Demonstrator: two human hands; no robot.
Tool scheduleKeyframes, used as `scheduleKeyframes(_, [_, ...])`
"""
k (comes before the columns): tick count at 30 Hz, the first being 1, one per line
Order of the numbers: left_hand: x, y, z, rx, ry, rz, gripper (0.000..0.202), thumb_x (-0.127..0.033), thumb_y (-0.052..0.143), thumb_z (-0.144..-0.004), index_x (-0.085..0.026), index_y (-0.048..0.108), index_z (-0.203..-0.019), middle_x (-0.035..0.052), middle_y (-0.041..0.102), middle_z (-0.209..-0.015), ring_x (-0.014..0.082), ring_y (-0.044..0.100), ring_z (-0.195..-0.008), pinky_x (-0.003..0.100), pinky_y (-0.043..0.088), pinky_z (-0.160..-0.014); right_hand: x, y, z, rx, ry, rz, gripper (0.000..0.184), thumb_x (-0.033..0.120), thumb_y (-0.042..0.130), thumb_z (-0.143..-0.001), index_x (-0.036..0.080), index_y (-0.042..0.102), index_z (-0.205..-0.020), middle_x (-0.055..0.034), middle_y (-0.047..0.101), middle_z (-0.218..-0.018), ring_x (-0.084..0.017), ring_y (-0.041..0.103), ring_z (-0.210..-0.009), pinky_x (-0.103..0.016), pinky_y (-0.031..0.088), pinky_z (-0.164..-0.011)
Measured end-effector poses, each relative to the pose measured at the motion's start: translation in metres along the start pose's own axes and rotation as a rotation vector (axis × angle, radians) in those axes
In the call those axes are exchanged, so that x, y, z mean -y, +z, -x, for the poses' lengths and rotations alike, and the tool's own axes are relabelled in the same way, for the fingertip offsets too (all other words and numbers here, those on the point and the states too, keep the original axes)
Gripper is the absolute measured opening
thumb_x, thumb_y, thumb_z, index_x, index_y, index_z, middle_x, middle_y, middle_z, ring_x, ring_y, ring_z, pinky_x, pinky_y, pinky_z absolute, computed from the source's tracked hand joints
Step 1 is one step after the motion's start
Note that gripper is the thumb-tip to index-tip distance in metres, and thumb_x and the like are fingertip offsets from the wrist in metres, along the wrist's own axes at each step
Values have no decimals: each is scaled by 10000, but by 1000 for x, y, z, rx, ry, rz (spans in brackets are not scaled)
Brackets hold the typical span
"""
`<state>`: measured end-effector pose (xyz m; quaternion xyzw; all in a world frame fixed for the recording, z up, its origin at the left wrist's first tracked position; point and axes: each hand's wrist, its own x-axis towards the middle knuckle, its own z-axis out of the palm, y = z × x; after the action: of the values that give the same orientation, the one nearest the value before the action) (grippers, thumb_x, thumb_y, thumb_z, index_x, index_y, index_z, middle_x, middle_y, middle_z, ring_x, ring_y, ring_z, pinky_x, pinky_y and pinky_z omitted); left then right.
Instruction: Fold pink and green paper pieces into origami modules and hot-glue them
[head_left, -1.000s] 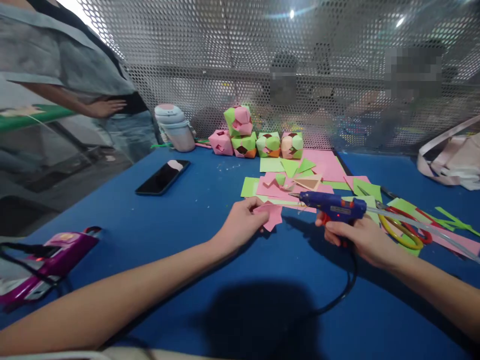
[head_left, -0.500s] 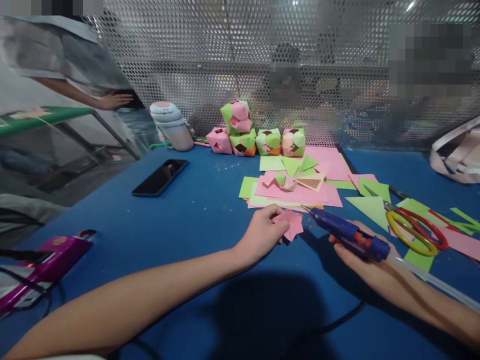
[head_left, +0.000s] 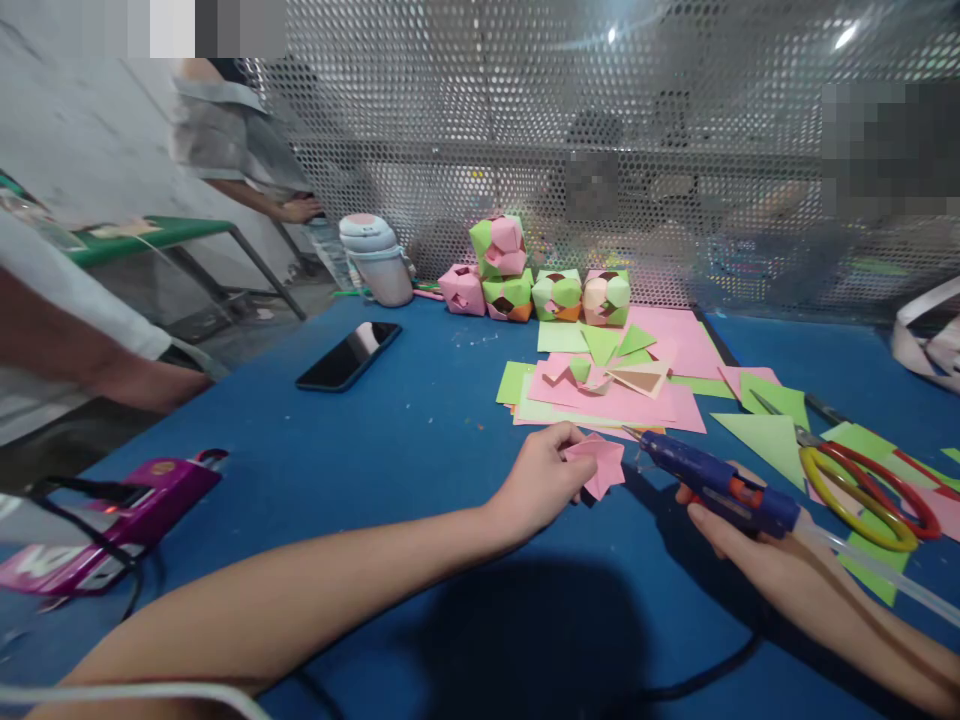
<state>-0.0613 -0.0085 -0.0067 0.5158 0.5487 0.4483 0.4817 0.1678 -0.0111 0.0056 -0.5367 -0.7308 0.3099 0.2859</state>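
The left hand (head_left: 541,482) is above the blue worktop (head_left: 390,470), its fingers pinched narrow on a small folded pink paper piece (head_left: 606,466), whose pointed edges stick out to the right of the thumb. The right hand (head_left: 754,550) has its fingers wrapped around a blue glue gun (head_left: 697,475), which is tilted so that its metal nozzle (head_left: 632,432) points up and to the left, near the pink piece; a gap shows between the two. A translucent glue stick (head_left: 881,565) runs out of the gun's rear, over the right forearm, and a dark cord (head_left: 709,685) lies on the worktop below. Beyond the hands is a spread of pink, green and cream paper sheets (head_left: 682,403), with scissors (head_left: 862,500) with one yellow and one red handle loop resting on paper scraps to the right. At the back stand five folded paper balls (head_left: 557,296), four in a row and one on top of the two leftmost, in front of a perforated metal panel (head_left: 442,150). A lidded bottle (head_left: 386,272) stands left of them, and a dark phone (head_left: 349,358) lies nearer. A purple power strip (head_left: 139,520) with cables sits at the left. Past the worktop's left edge, another person (head_left: 225,130) stands near a green table (head_left: 172,232).
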Motion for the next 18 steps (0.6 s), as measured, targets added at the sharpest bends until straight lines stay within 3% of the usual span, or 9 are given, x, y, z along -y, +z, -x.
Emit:
scheduleKeyframes(7, [-1,1,1,0,22,20,80,-114,490,-669,-157,532,-722,-41,557,-566,63,516,-432,156,381,-424,2,3,3,-6,-72,-48,229,464,578,-743,258,608,-839,-22,619,-655,-184,556,-543,-303,469,-484])
scheduleKeyframes(18, [4,-2,0,-9,75,-60,26,-160,496,-699,-168,516,-714,-49,535,-587,90,494,-493,194,370,-485,19,-2,7,-25,-3,-17,285,500,562,-792,232,610,-877,-5,615,-675,-149,545,-543,-267,450,-512])
